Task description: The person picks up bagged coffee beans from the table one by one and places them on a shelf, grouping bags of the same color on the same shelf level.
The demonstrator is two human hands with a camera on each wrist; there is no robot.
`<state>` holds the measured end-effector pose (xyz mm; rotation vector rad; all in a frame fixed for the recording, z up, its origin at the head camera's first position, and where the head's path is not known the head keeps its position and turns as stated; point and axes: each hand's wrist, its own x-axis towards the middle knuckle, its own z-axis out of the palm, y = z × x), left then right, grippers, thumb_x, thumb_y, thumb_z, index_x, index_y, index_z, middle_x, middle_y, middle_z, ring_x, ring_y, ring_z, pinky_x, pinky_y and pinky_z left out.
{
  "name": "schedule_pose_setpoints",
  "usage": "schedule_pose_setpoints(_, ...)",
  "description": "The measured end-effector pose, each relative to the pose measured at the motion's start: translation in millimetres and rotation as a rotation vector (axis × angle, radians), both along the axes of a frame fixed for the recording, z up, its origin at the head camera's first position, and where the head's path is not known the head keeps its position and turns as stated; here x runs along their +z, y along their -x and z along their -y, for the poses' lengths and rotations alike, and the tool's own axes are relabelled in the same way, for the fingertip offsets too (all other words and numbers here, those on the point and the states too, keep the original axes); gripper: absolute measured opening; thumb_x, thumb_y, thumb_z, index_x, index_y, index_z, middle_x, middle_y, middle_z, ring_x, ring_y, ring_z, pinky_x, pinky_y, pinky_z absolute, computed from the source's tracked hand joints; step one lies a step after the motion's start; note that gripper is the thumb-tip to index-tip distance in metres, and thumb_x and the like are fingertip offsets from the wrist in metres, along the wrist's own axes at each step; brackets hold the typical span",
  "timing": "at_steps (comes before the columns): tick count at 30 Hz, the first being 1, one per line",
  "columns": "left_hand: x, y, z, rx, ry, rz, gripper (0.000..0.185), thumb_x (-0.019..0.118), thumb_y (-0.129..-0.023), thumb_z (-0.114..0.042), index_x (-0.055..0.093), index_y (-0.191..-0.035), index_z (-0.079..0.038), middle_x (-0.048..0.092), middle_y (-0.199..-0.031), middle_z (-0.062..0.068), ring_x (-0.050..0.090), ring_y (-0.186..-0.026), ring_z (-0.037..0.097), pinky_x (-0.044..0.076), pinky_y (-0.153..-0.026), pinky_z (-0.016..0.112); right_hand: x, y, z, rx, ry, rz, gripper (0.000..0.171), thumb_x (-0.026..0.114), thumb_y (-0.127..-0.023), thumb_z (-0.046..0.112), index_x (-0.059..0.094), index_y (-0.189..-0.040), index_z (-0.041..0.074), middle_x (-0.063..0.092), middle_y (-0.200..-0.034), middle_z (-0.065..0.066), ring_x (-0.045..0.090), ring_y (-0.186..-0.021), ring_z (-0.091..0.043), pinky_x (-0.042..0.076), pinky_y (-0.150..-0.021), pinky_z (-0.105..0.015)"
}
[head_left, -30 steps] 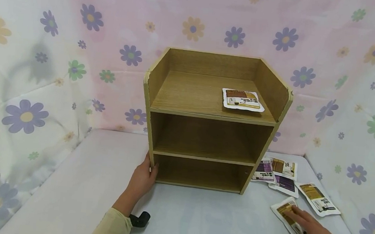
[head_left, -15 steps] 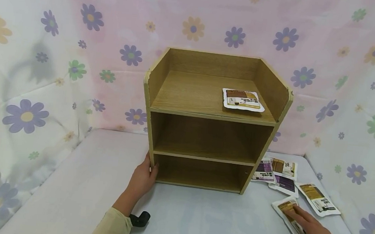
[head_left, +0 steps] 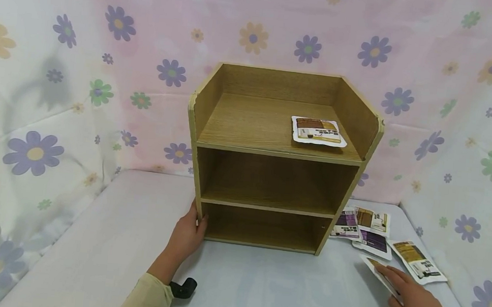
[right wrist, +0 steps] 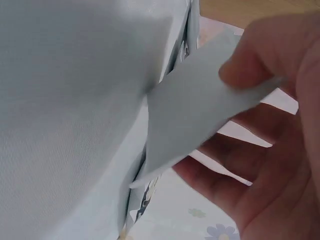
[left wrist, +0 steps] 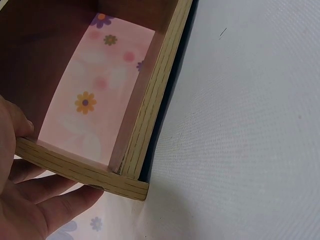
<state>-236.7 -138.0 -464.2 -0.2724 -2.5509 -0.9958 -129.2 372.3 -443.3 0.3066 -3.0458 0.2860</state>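
the left hand [head_left: 188, 232] grips the lower left front corner of the wooden shelf unit [head_left: 281, 157], thumb on the front edge and fingers round the side panel. the left wrist view shows what the head view cannot: the fingers [left wrist: 60, 207] curl under the panel's end, and the floral backdrop shows through the unit's open back.

the right hand [head_left: 409, 302] is at the near right of the white table [head_left: 259, 293], on a flat packet [head_left: 383, 278]. from the head view only a sliver of that packet shows past the fingers, tilted up off the cloth. the right wrist view makes it plain: the thumb [right wrist: 250, 65] presses on the packet's pale underside [right wrist: 200, 115] while the other fingers lie beneath it, so the hand pinches the packet with one edge lifted.

four more packets [head_left: 369, 229] lie on the table between this hand and the shelf unit's right foot. another packet [head_left: 318, 131] lies flat on the top shelf, toward its right side.
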Motion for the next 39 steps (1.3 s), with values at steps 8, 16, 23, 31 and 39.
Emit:
schedule_pose_setpoints(8, 0.0, 0.0, 0, -0.009, -0.008, 0.036, 0.056, 0.051, -0.099, -0.015, 0.028, -0.147, 0.000, 0.063, -0.119, 0.029, 0.067, -0.103, 0.038, 0.058, -0.074, 0.044, 7.1, 0.6, 5, -0.034, -0.002, -0.130, 0.055, 0.078, -0.075, 0.008, 0.059, -0.126, 0.014, 0.072, -0.100, -0.014, 0.061, -0.068, -0.018, 0.047, -0.055, -0.041)
schedule_pose_setpoints(16, 1.0, -1.1, 0, 0.002, -0.009, 0.055, 0.057, 0.051, -0.099, -0.016, 0.027, -0.148, 0.000, 0.062, -0.121, 0.030, 0.066, -0.105, 0.038, 0.057, -0.077, 0.046, 13.4, 2.2, 14, -0.044, 0.029, -0.251, 0.032, 0.078, -0.079, 0.014, 0.068, -0.110, 0.014, 0.074, -0.090, -0.009, 0.055, -0.059, -0.011, 0.043, -0.050, -0.037)
schedule_pose_setpoints(23, 2.4, -1.3, 0, 0.016, 0.003, 0.054, 0.059, 0.051, -0.099, -0.018, 0.026, -0.149, -0.001, 0.064, -0.119, 0.029, 0.067, -0.104, 0.038, 0.056, -0.079, 0.048, 23.1, 4.8, 22, -0.050, 0.021, -0.210, 0.034, 0.074, -0.083, 0.017, 0.067, -0.115, 0.010, 0.072, -0.105, -0.015, 0.068, -0.076, -0.025, 0.053, -0.063, -0.047)
schedule_pose_setpoints(31, -0.1, -0.1, 0, 0.014, 0.006, 0.029, 0.058, 0.052, -0.099, -0.017, 0.027, -0.149, -0.001, 0.065, -0.116, 0.029, 0.068, -0.102, 0.038, 0.056, -0.078, 0.049, 33.1, 5.2, 34, -0.028, 0.046, -0.255, 0.035, 0.073, -0.084, 0.015, 0.065, -0.117, 0.009, 0.073, -0.101, -0.014, 0.064, -0.070, -0.020, 0.053, -0.064, -0.047)
schedule_pose_setpoints(39, -0.5, -0.2, 0, 0.014, 0.003, 0.017, 0.058, 0.052, -0.099, -0.017, 0.027, -0.148, 0.000, 0.065, -0.117, 0.029, 0.068, -0.102, 0.038, 0.057, -0.077, 0.048, 47.6, 5.1, 47, -0.037, 0.041, -0.213, 0.039, 0.071, -0.086, 0.019, 0.063, -0.123, 0.008, 0.072, -0.104, -0.017, 0.063, -0.073, -0.021, 0.054, -0.067, -0.049)
